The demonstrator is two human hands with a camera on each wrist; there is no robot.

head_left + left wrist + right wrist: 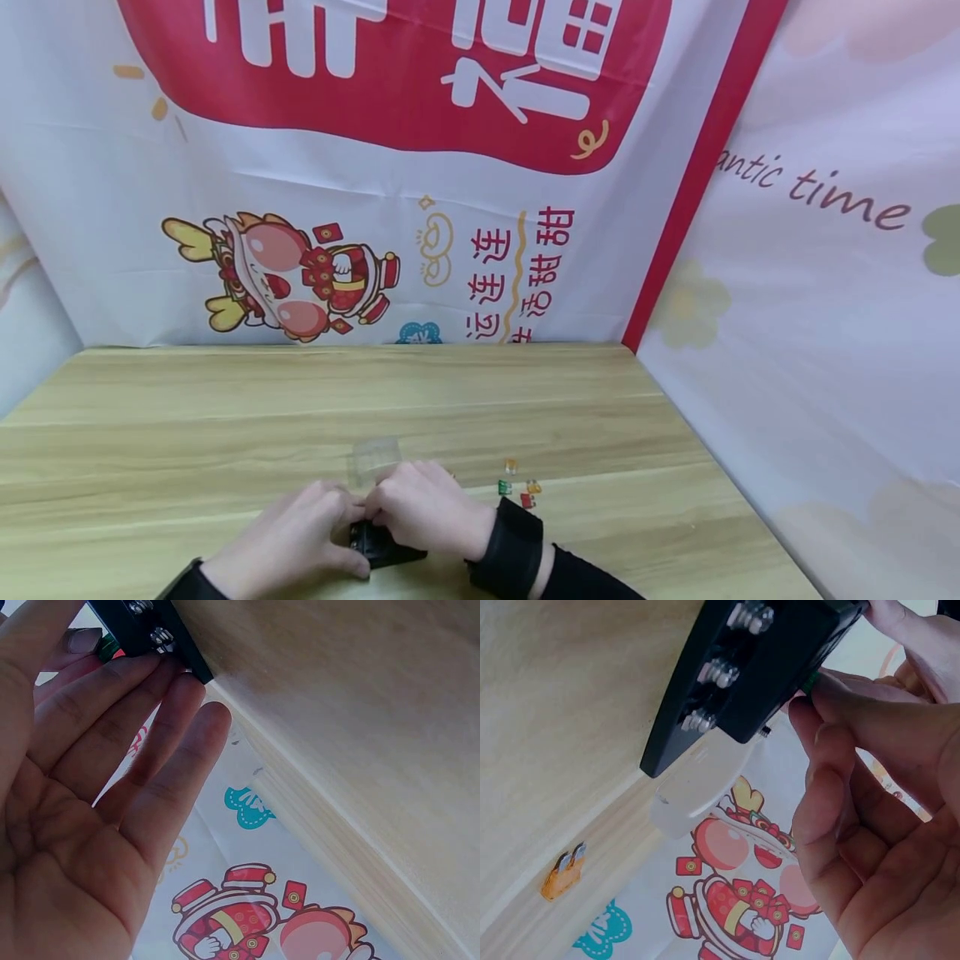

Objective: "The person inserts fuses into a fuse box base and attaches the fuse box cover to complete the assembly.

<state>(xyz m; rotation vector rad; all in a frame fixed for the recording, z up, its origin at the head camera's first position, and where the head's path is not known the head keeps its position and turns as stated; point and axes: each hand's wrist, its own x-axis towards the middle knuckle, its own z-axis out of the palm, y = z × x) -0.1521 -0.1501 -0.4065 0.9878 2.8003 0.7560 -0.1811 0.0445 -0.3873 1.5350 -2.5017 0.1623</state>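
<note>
One black block between your hands, clamped in your left grip; one green piece at its edge, pinched in your right grip. Apparent step: fitting the piece; next move likely calls for straight, gentle pressing.

Forward-down head view, close wrist views with shared black block

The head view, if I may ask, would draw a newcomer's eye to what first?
Probably the large red patch with white characters high on the banner, then the cartoon figure beneath, left of centre. Next come the hands, together at a black block near the picture's bottom, with small coloured pieces lying to their right.
</note>
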